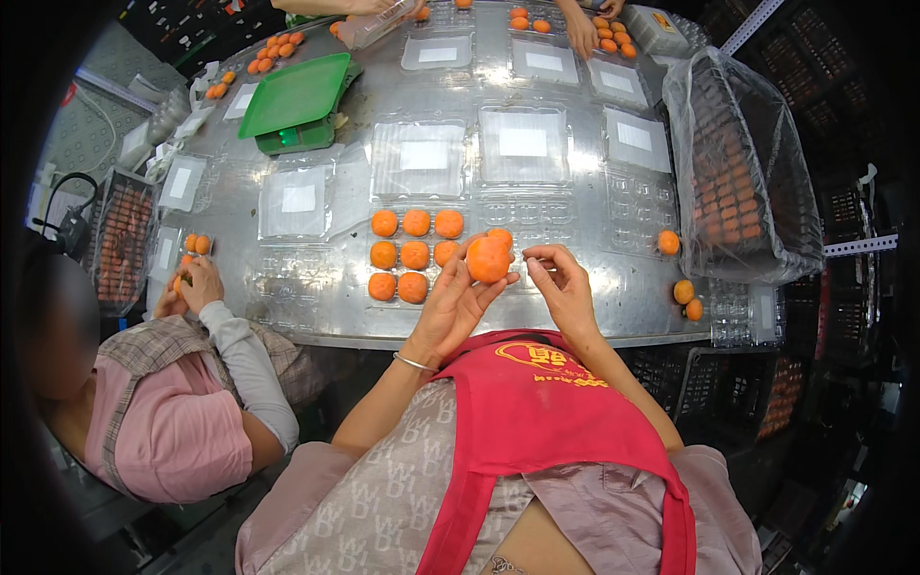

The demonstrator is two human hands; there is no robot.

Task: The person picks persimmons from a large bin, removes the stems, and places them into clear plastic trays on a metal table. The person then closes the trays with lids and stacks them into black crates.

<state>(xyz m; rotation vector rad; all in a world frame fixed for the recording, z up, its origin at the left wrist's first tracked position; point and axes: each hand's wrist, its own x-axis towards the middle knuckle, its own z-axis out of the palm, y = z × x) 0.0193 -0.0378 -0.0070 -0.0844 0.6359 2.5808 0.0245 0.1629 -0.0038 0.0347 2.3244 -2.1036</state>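
My left hand [458,302] holds an orange persimmon [487,260] above the table. A second persimmon [501,236] shows just behind it, apparently in the same hand. My right hand [564,291] is a little to the right, fingers loosely bent and apart, with nothing seen in it. Left of my hands, a clear plastic clamshell tray [397,300] carries rows of persimmons [415,255]; my left hand hides part of its right side. The tray's raised lid [388,176] has a white foam sheet and a paper label. Beside it lies another open clamshell [525,208] with bare moulded cups.
A green scale [298,97] stands at the back left. Right, a plastic-lined crate [747,172] holds persimmons; loose persimmons [683,291] lie near it. At left, a co-worker's hands [205,282] handle fruit. Other people's hands [581,32] work across the metal table [618,295].
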